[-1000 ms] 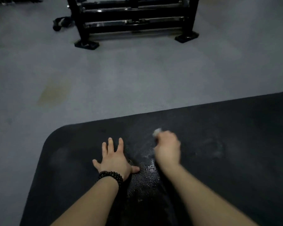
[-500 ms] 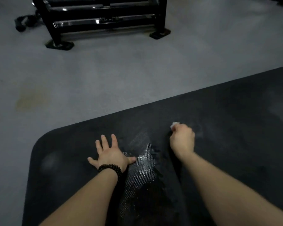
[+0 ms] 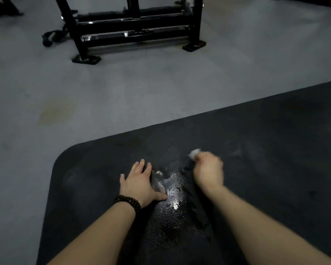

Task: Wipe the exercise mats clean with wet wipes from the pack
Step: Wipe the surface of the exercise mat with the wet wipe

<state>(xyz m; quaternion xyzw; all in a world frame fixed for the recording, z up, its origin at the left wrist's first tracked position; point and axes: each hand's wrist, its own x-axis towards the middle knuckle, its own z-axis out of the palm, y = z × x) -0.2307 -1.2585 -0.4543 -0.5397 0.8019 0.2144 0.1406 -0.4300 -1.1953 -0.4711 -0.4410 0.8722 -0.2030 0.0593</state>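
A black exercise mat [image 3: 266,150] lies on the grey floor and fills the lower right of the head view. My left hand [image 3: 139,181], with a dark bead bracelet at the wrist, presses flat on the mat with straight fingers. My right hand [image 3: 208,172] is curled in a fist round a small white wet wipe [image 3: 194,153], which sticks out past the knuckles and touches the mat. A wet, shiny patch [image 3: 172,190] glistens between the two hands. The wipe pack is not in view.
A black metal rack [image 3: 134,29] stands on the floor beyond the mat, with a dark strap [image 3: 53,38] lying by its left foot. A yellowish stain [image 3: 55,111] marks the grey floor left of the mat.
My right hand with the wipe has slid a little back toward the left hand across the mat. The left hand stays pressed in place. The camera view has shifted.
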